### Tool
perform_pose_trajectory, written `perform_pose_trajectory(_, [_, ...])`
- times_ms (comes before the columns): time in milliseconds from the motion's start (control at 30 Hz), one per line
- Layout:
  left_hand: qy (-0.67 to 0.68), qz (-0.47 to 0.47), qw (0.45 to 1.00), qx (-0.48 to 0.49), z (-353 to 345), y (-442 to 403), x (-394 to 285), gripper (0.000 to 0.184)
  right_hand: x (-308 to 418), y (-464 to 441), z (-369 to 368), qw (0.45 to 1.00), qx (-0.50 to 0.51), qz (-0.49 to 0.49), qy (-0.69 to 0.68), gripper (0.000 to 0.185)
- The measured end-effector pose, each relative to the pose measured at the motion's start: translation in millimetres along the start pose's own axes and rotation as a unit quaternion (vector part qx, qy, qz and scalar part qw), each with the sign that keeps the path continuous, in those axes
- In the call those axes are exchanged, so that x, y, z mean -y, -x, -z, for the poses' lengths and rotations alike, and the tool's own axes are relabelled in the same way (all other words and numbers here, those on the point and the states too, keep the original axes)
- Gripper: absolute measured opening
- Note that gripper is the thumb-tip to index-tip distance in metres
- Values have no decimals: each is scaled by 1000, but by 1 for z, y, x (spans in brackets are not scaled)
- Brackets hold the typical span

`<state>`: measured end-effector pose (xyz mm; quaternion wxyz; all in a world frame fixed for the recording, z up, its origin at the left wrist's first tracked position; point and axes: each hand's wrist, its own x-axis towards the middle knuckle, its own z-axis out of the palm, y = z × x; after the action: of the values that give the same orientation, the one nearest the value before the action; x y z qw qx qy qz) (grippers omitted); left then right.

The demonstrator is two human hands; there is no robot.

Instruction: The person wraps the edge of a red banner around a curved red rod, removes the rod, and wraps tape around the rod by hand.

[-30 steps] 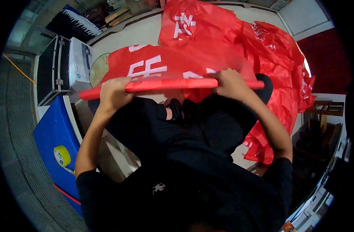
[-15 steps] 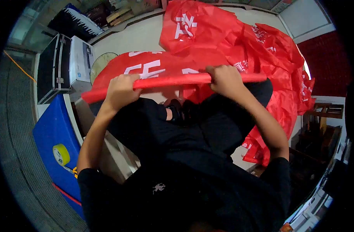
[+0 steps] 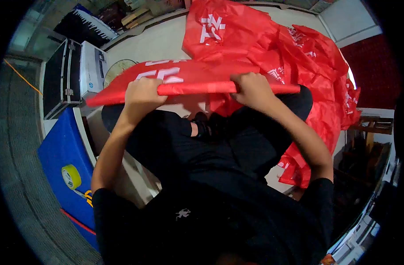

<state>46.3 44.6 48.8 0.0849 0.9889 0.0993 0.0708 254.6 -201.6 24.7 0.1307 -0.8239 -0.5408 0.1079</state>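
Note:
A red banner point(image 3: 197, 73) with white characters is partly rolled into a long tube across my knees. My left hand point(image 3: 143, 95) is wrapped round the roll left of its middle. Nearer the roll's right end, my right hand point(image 3: 253, 90) grips it with the fingers curled over the far side. The fingertips of both hands are mostly hidden. Beyond the roll, the loose part of the banner spreads in creased folds over the floor, mainly to the right and far side.
On the left a blue surface point(image 3: 63, 145) carries a roll of yellow tape point(image 3: 71, 177) and yellow-handled scissors point(image 3: 88, 197). Behind it stand a black case point(image 3: 63, 81) and a white box point(image 3: 92, 68). Wooden furniture point(image 3: 372, 126) is at the right.
The roll has turned in my hands, and less of the white lettering beside it shows. My hands have come slightly closer together along it.

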Motion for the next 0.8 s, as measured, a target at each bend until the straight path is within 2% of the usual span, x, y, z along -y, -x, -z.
perform_pose_trajectory(33, [-12, 56, 991, 119, 4, -3, 0, 28, -1, -3, 1, 1000, -3, -2, 0, 19])
perform_pose_trajectory(67, [-10, 57, 991, 120, 0, -4, 0, 28, -3, -5, 2, 1000, 25, -8, 13, 24])
perform_pose_trajectory(133, [-14, -46, 993, -103, -9, -5, 2, 28, -2, -4, 0, 998, 51, -11, 25, 30])
perform_pose_trajectory(167, [-14, -48, 994, -102, -4, -7, 3, 28, 2, -1, -5, 999, 33, -14, 1, 32])
perform_pose_trajectory(200, [-19, 16, 999, 34, 6, -11, 1, 29, 5, 2, -8, 1000, 14, -16, -22, 33])
perform_pose_trajectory(233, [-22, 79, 982, 168, 10, -15, 0, 31, 5, 2, -7, 1000, -24, 14, -12, 36])
perform_pose_trajectory(267, [-20, 81, 982, 169, 3, -15, 0, 31, 2, 2, -6, 1000, -21, 14, -12, 36])
perform_pose_trajectory(300, [-15, 0, 1000, 25, -7, -14, 2, 30, -3, 0, -5, 995, 64, 2, -74, 34])
perform_pose_trajectory(333, [-12, -83, 989, -121, -12, -14, 4, 29, -6, -2, -5, 980, 145, -12, -135, 33])
perform_pose_trajectory(367, [-51, 14, 998, 15, -6, -13, 0, 30, 0, 0, -5, 980, 143, -13, -138, 33])
perform_pose_trajectory(400, [-52, 12, 998, 15, -4, -16, 0, 30, 8, 3, -3, 996, 50, -8, -70, 29])
perform_pose_trajectory(433, [-21, 34, 997, 64, -4, -18, 0, 32, 11, 5, -1, 999, -41, -3, 0, 26])
perform_pose_trajectory(467, [11, 58, 992, 114, -5, -17, -2, 35, 6, 4, 2, 999, -38, -4, -1, 26])
perform_pose_trajectory(500, [13, 60, 992, 115, -10, -15, -3, 35, -2, -2, 5, 998, 50, -13, -36, 24])
perform_pose_trajectory(533, [12, 17, 1000, 14, -18, -14, -2, 33, -6, -6, 6, 988, 134, -22, -72, 23])
perform_pose_trajectory(567, [12, -28, 996, -83, -19, -14, -2, 31, -3, -5, 6, 993, 96, -8, -71, 24])
perform_pose_trajectory(600, [11, -30, 996, -82, -17, -15, 0, 31, 2, -7, 4, 993, 95, -10, -73, 24])
perform_pose_trajectory(667, [31, 89, 991, 92, -11, -19, -1, 27, 7, -11, 3, 999, -17, -19, 35, 23])
perform_pose_trajectory(800, [-35, 100, 991, 86, 0, -21, -11, 27, 5, -14, 4, 1000, 10, 10, -11, 19])
